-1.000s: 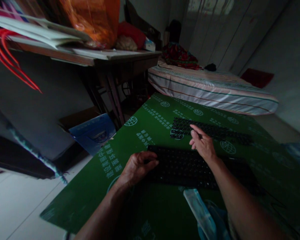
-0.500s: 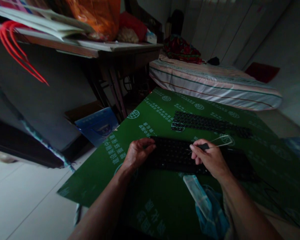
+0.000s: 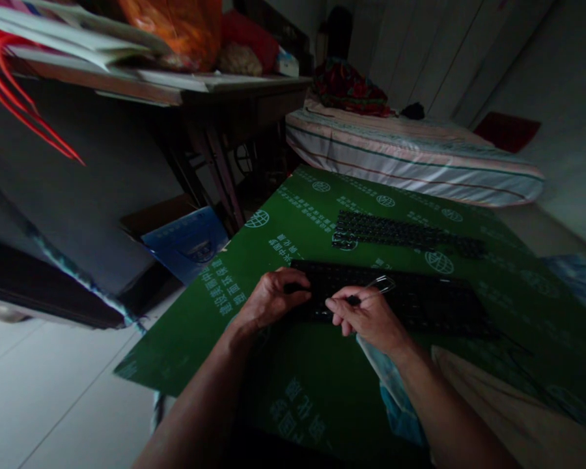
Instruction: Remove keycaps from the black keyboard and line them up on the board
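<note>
A black keyboard (image 3: 422,303) lies across the green board (image 3: 190,355) in front of me. My left hand (image 3: 271,299) is at its left end, thumb and index finger reaching over the keys with a gap between them. My right hand (image 3: 366,316) pinches a wire keycap puller (image 3: 383,283) by its dark handle, low over the left half of the keyboard; the wire loop points up and away to the right. What lies under the right fingertips is hidden. Farther back, rows of loose black keycaps (image 3: 385,229) are laid out on the board.
A blue cloth (image 3: 400,410) lies below my right forearm, and a cable (image 3: 532,374) runs from the keyboard's right end. At left stands a cluttered table (image 3: 166,94) with red cord hanging off it, near a blue box (image 3: 188,241). Beyond the board is a bed (image 3: 415,159).
My right hand has moved left along the keyboard with the keycap puller, closer to my left hand. The left thumb and index finger have parted. The view has shifted slightly.
</note>
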Demonstrator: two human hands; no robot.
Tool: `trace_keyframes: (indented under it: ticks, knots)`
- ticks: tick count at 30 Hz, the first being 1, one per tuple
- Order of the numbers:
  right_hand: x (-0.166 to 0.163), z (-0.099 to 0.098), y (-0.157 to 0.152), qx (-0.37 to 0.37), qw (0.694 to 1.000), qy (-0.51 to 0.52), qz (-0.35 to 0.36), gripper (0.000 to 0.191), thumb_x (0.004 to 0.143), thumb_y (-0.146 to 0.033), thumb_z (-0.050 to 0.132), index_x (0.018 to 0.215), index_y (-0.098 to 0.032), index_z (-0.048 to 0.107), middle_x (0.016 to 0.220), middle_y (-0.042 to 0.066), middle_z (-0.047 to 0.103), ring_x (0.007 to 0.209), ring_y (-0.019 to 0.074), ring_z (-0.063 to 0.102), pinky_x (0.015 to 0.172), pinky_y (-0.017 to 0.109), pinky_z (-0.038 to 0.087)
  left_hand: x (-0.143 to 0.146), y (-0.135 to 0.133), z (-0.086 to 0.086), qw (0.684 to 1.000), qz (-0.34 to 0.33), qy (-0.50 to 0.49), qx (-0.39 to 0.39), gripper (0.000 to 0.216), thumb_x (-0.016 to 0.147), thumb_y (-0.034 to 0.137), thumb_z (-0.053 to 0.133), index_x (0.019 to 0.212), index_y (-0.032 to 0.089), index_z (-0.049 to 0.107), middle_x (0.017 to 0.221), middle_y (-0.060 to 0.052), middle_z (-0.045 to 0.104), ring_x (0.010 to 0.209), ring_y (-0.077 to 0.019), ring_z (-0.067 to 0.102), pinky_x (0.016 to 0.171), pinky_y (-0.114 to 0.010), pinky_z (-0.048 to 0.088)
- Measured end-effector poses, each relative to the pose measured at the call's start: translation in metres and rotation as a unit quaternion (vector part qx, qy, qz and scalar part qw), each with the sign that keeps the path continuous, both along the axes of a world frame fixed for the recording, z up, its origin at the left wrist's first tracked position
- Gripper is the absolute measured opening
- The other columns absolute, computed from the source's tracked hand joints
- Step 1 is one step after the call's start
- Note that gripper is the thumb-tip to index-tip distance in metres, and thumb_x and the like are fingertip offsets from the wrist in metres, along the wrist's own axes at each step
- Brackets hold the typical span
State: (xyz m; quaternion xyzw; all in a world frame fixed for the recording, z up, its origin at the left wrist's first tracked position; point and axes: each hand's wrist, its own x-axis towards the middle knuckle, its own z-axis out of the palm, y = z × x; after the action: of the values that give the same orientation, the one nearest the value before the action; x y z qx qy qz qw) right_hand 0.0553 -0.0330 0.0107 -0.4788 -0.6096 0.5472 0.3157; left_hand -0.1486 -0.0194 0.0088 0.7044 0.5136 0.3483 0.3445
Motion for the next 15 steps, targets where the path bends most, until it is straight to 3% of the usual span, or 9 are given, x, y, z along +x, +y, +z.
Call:
trace_keyframes:
  ticks: [4, 10, 15]
  knots:
    - [-0.008, 0.003, 0.002, 0.027, 0.999, -0.025, 0.004, 0.030, 0.075, -0.044, 0.061, 0.074, -0.015, 0.063, 0.052, -0.002, 0.057, 0.037, 0.0052, 0.046, 0.036, 0.016, 0.034, 0.000, -0.001, 0.005, 0.995, -0.099, 0.022, -0.009, 0.015, 0.065, 0.024, 0.071, 0.079, 0.021, 0.070, 0.094, -0.004, 0.066, 0.102, -0.0220, 0.055, 0.092, -0.035, 0.043]
    - [-0.018, 0.005, 0.007, 0.099, 0.991, -0.090, 0.032, 0.024, 0.075, -0.037, 0.061, 0.070, -0.015, 0.066, 0.047, -0.003, 0.054, 0.038, 0.0053, 0.042, 0.036, 0.016, 0.029, 0.001, -0.002, 0.008, 0.988, -0.130, 0.086, 0.020, 0.018, 0.065, 0.024, 0.072, 0.083, 0.022, 0.071, 0.101, -0.006, 0.063, 0.108, -0.0242, 0.050, 0.096, -0.038, 0.038]
    - [-0.028, 0.011, 0.013, 0.207, 0.956, -0.198, 0.057, 0.025, 0.079, -0.036, 0.057, 0.068, -0.017, 0.068, 0.059, 0.001, 0.064, 0.050, 0.0093, 0.053, 0.047, 0.019, 0.037, 0.002, 0.002, 0.007, 0.985, -0.144, 0.092, 0.032, 0.016, 0.067, 0.028, 0.069, 0.082, 0.025, 0.073, 0.105, -0.004, 0.064, 0.105, -0.0236, 0.052, 0.092, -0.034, 0.041]
